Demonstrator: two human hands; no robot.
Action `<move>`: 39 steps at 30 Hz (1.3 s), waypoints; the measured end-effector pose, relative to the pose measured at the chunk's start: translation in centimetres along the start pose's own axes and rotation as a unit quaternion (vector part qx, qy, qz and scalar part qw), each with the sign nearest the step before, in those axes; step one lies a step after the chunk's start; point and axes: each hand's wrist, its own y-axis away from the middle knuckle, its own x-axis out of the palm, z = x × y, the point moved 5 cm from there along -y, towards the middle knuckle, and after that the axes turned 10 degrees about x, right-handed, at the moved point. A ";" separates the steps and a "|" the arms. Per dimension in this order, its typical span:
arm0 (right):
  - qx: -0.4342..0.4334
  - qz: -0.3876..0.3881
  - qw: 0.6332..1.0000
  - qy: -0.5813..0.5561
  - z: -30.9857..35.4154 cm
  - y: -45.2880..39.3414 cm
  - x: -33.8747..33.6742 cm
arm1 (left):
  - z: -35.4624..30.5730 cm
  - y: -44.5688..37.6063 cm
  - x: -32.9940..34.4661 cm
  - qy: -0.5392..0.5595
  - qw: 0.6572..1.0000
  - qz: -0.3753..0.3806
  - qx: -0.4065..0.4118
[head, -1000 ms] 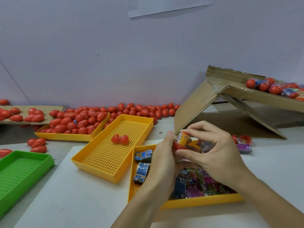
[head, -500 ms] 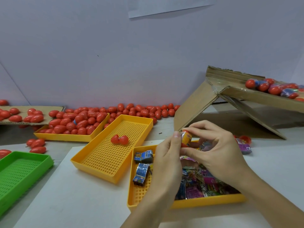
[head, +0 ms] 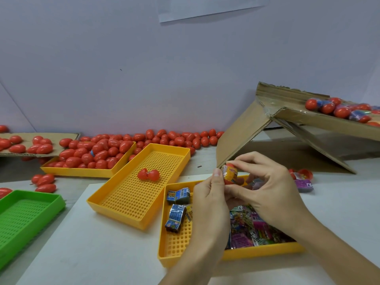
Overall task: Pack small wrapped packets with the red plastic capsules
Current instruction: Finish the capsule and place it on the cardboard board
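Green perforated tray [head: 24,214] at far left, on the white table [head: 86,254] – lavender wall [head: 144,68] behind, a paper sheet [head: 205,7] on it. Cardboard box [head: 287,120] tilted at right, one flap [head: 240,134] angled down to the table; flat cardboard piece [head: 57,136] at left.

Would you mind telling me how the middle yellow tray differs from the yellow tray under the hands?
The middle yellow tray holds only one opened red capsule; the near yellow tray holds many wrapped packets. The middle tray lies angled and in full view; the near tray is partly hidden by both hands. Both are perforated, rectangular and yellow.
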 end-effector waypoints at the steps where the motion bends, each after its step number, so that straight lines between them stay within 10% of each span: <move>1: -0.002 -0.001 1.000 0.007 0.0 0.0 0.0 | 0.0 0.0 0.0 -0.004 1.000 -0.003 -0.005; 15: -0.023 0.020 0.998 0.053 0.4 0.2 0.3 | -1.6 -0.9 -0.9 -0.193 0.977 0.081 0.033; 29: -0.019 0.010 0.997 0.078 0.0 0.4 0.6 | 0.1 0.0 -0.4 -0.209 0.978 -0.002 0.027; 39: 0.105 0.063 0.987 -0.107 -1.4 -0.1 0.4 | -0.3 -0.7 -1.4 0.000 0.996 -0.069 -0.055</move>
